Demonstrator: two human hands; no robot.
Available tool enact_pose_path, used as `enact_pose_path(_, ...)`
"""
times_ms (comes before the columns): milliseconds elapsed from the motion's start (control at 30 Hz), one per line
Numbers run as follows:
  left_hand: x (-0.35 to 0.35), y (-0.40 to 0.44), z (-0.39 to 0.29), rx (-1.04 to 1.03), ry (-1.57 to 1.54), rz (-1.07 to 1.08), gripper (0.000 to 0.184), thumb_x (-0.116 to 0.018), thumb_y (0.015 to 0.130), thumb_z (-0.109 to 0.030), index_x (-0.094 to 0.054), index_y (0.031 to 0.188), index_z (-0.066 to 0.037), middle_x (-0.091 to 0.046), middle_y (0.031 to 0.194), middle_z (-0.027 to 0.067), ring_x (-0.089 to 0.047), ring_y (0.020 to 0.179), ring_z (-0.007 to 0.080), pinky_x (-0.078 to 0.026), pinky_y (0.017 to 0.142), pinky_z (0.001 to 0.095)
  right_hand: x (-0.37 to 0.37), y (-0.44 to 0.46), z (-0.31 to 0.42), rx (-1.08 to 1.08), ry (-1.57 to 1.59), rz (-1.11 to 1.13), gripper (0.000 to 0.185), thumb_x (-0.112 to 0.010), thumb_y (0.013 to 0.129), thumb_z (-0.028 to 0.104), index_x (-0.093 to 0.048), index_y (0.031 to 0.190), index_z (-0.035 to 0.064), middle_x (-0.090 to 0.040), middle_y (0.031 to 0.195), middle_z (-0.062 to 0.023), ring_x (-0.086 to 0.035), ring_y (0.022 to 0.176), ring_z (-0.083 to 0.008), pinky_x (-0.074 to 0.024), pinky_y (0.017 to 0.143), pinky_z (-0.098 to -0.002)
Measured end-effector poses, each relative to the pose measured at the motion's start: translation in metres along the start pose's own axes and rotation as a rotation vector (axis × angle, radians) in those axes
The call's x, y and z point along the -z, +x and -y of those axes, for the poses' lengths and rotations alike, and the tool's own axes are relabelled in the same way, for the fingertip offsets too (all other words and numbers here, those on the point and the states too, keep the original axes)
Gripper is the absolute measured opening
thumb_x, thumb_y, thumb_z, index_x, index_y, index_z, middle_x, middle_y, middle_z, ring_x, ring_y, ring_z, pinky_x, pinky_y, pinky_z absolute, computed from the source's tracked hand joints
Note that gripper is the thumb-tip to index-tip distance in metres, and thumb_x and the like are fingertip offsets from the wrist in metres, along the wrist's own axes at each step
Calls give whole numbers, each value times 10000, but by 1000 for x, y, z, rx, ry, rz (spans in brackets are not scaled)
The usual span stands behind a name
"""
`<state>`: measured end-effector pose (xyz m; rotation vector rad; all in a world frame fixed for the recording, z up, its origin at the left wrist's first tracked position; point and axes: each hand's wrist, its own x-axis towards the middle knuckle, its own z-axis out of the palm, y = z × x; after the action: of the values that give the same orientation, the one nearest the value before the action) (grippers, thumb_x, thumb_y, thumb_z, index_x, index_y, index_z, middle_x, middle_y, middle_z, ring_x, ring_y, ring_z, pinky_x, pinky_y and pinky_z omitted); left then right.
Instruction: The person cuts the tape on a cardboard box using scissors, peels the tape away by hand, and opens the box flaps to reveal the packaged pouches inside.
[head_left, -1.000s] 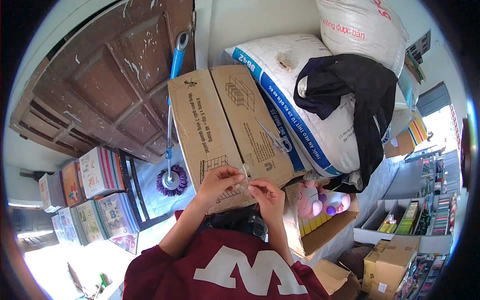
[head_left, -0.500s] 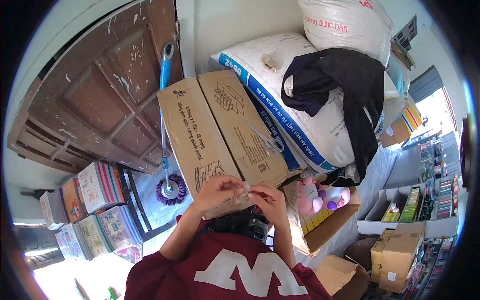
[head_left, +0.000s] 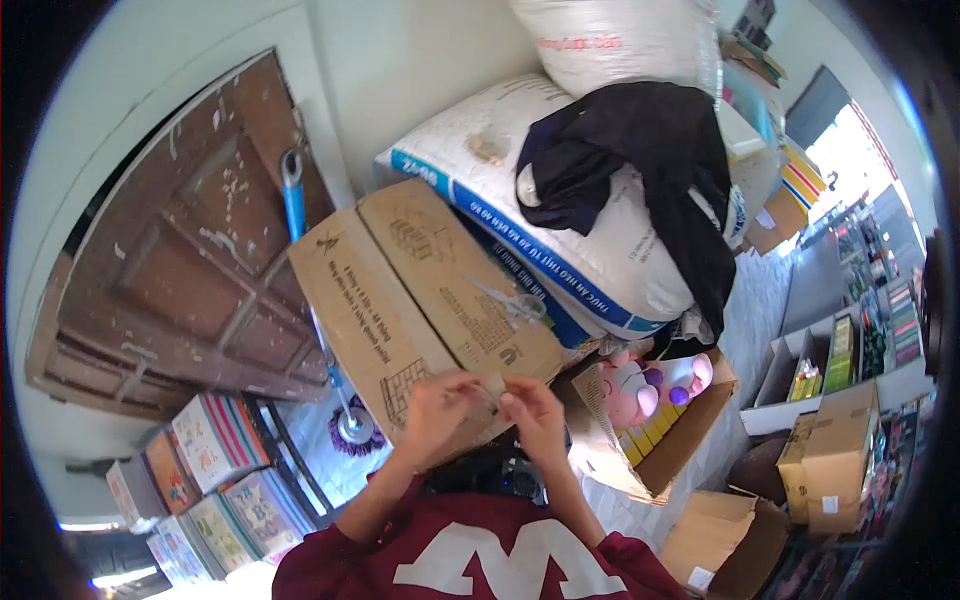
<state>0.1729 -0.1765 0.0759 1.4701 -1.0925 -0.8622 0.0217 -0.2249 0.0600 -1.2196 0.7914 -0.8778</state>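
Both hands meet over the near end of a closed cardboard box (head_left: 400, 290). My left hand (head_left: 445, 415) has its fingers pinched on a small, clear, plastic-like piece (head_left: 493, 383). From the other side, my right hand (head_left: 530, 410) pinches the same piece; its exact shape is blurred. Scissors (head_left: 510, 300) lie on the box beyond my hands, touched by neither. To the right, an open carton (head_left: 655, 480) holds yellow items and a pink plush toy (head_left: 632, 392).
White sacks (head_left: 470, 150) with a black garment (head_left: 640, 150) stand behind the box. A mop (head_left: 293, 205) leans by the brown door (head_left: 190, 240). Stacked books (head_left: 215, 440) are at left. More cartons (head_left: 840, 455) and shelves of goods sit at right.
The view has turned and shifted, so the box and sacks appear further left and the box lower. My hands stay together at the clear piece.
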Motion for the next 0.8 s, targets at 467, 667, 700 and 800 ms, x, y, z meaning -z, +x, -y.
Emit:
enact_pose_path(467,10,307,-13,-400,269,-555,106,-645,641,-11,-657,746,-12,-606,780,142,-600,664,265,-473,603,305,32,-24,-1,-75,68,-251,424,-517,840,55,-343,1225,33,-547,890,-63,-531,690,-105,-434,593,-219)
enact_pose_path(667,-32,329,11,-683,534,-527,148,-570,696,-30,-633,829,-10,-531,994,125,-516,900,283,-422,735,342,63,-52,-8,-86,46,-636,428,-551,798,27,-373,1188,25,-564,835,-67,-541,637,-101,-437,525,-215)
enact_pose_path(700,-35,328,11,-715,653,-547,157,-566,695,-37,-633,834,-12,-508,1018,115,-494,924,286,-411,746,347,67,-55,-11,-93,44,-656,422,-545,801,31,-377,1188,28,-568,830,-72,-546,644,-103,-444,533,-215)
enact_pose_path(800,-30,314,3,-732,1000,-590,247,-558,659,-67,-654,886,-87,-440,1093,78,-431,997,294,-377,768,357,75,-65,-35,-123,37,-699,397,-536,804,38,-402,1178,45,-579,818,-79,-566,664,-111,-467,555,-216)
